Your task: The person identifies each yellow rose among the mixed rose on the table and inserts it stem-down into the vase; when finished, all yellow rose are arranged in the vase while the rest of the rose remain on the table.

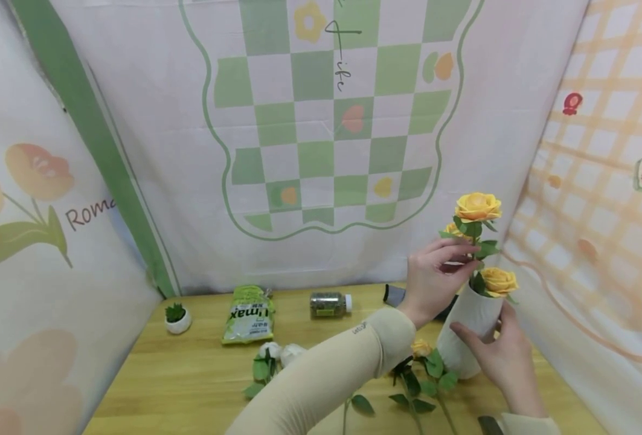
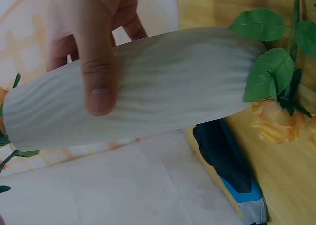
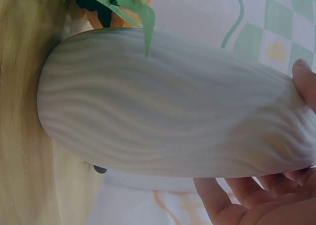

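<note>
Vase (image 1: 470,329) of white, wavy-ribbed ceramic stands on the wooden worktop (image 1: 190,374) near its right edge, leaning slightly, with yellow roses (image 1: 478,207) rising from its mouth. The right hand (image 1: 502,359) cups the vase's lower side, its thumb and fingers (image 3: 232,205) curled round the ribbed wall. The left hand (image 1: 432,275), reaching across in a beige sleeve (image 1: 331,374), is up at the rose stem just above the vase's mouth, fingertips (image 1: 462,244) drawn together at the stem and leaves; whether they truly pinch it cannot be told for sure from the head view.

A loose yellow rose (image 1: 421,348) with green leaves lies on the worktop just beside the vase's foot. Further left lie white flowers (image 1: 282,353), a green packet (image 1: 249,315), a small jar (image 1: 328,304) on its side and a tiny potted plant (image 1: 177,318). A dark object (image 1: 394,295) sits behind the left wrist.
</note>
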{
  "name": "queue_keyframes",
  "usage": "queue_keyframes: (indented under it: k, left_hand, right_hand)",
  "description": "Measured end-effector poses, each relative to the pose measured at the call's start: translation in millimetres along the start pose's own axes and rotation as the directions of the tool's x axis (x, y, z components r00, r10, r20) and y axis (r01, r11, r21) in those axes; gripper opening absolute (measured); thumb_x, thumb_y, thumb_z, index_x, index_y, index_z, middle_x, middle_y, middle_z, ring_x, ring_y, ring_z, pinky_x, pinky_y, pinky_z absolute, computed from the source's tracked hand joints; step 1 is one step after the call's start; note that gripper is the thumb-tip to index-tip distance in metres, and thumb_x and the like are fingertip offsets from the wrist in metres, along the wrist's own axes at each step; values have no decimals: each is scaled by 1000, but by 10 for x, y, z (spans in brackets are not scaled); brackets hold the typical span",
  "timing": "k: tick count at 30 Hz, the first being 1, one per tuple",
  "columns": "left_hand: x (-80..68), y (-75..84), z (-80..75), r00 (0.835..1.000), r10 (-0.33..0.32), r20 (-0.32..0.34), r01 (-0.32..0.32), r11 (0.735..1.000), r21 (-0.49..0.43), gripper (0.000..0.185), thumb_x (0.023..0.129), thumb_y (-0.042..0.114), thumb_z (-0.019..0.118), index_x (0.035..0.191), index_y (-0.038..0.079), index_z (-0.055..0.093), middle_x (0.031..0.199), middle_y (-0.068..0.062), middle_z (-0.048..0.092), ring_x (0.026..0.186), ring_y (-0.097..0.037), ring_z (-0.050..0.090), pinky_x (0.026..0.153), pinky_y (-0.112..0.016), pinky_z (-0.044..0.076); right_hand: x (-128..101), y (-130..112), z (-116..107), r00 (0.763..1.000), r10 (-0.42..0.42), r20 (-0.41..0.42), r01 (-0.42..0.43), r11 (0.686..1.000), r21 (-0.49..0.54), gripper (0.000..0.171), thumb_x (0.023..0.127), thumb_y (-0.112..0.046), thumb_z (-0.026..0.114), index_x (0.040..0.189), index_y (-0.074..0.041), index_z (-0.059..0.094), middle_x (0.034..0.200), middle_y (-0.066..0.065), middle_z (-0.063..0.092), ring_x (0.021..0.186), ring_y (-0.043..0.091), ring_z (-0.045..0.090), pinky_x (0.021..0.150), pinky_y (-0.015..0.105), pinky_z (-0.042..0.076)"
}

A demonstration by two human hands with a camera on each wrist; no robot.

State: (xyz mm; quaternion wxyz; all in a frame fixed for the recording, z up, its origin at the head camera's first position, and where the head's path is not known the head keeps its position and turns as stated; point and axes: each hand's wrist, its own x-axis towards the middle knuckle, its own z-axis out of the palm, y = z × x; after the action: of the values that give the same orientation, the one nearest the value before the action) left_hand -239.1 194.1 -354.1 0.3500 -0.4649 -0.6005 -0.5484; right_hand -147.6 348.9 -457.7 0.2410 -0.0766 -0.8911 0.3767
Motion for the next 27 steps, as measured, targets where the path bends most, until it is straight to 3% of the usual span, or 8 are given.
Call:
queue_keyframes:
  k: [5,11,17,27]
  left_hand:
    - [-73,-32,25,1000,-6,4,6,1000,28,18,92,1,85,110,3,82,112,-8,79,95,2,75,80,-8,56]
    - [-159,-38,41,997,-73,28,73,997,7,17,93,1,84,110,3,81,112,-8,79,93,1,75,80,-8,57]
    - [-220,-52,45,989,-135,60,134,991,15,15,93,1,85,108,3,82,108,-8,79,87,3,74,78,-8,56]
    - [-313,-91,37,972,-204,117,196,978,71,11,97,3,81,107,6,83,106,-5,80,90,8,70,78,-6,55]
  right_hand:
    - [11,2,-1,1000,6,18,-6,1000,5,107,94,-47,85,168,-1,23,148,42,49,128,61,54,90,73,52]
    - [7,11,7,1000,10,17,-10,1000,3,109,94,-47,85,169,-1,21,148,43,48,128,61,54,89,73,52]
    - [14,14,18,1000,13,6,-13,1000,-1,108,94,-47,85,169,-2,22,147,44,49,127,61,54,89,72,52]
    - [7,27,27,1000,-10,-10,10,1000,12,105,93,-43,87,167,-1,25,146,43,50,127,61,55,89,72,52]
